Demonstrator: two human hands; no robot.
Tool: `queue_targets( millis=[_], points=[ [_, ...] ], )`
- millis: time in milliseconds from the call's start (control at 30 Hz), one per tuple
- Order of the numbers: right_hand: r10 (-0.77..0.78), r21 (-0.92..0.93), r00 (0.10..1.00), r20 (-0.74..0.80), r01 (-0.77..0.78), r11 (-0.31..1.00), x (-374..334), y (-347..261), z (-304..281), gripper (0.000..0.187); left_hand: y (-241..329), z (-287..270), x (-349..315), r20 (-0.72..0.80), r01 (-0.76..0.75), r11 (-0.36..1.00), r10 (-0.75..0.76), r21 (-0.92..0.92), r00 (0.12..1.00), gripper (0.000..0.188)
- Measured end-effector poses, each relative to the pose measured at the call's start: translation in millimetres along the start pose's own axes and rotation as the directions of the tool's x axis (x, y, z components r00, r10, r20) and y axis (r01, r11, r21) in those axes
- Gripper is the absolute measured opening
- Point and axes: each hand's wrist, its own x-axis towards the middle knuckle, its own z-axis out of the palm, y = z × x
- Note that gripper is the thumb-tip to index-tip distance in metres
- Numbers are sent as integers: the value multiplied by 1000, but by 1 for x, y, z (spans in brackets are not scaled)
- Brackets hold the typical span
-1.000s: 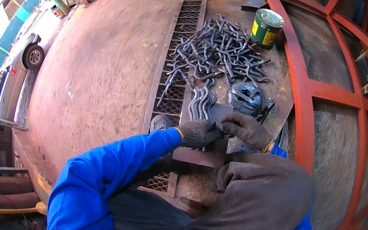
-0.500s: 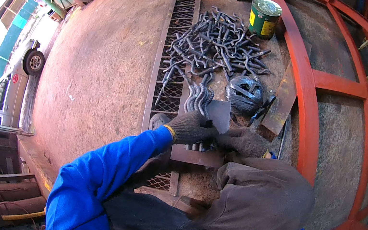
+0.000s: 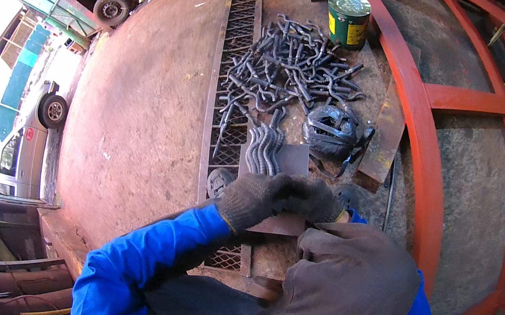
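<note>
We see gloved left hand (image 3: 246, 202) and right hand (image 3: 320, 200) together over metal plate (image 3: 294, 158).
Both curl, half-closed; we can't tell what they hold. Wavy rods (image 3: 263, 148) lie side by side on plate, just beyond.

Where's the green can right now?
Head view, top, right of centre: the green can stands beside the pile of bent rods, left of the red frame.

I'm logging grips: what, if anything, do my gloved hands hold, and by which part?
Cannot be told: the left hand and right hand obscure anything between them.
</note>
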Motion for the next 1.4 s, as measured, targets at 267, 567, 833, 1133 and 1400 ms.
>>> queue_targets(
  millis=[267, 567, 833, 1133, 1400],
  points=[
    [-240, -534, 970, -33, 186, 825, -2, 16, 0, 39, 3, 23, -21, -178, -79, 978, 44, -193, 983, 30],
    [58, -299, 992, 114, -22, 954, -1, -1, -24, 29, -8, 14, -24, -77, -270, 962, 266, -45, 961, 47],
    [-21, -338, 983, 180, 82, 937, 0, 6, -40, 30, -22, 18, -26, -133, -234, 959, 255, 158, 958, 43],
    [-117, -701, 904, 411, 395, 594, 17, -7, -45, 16, -20, 3, -15, -3, -413, 838, 443, 356, 896, 35],
    [189, -815, 892, 411, 267, 514, 13, 22, -51, 19, -13, 0, -36, 35, -358, 924, 357, 136, 934, 24]
  ],
)
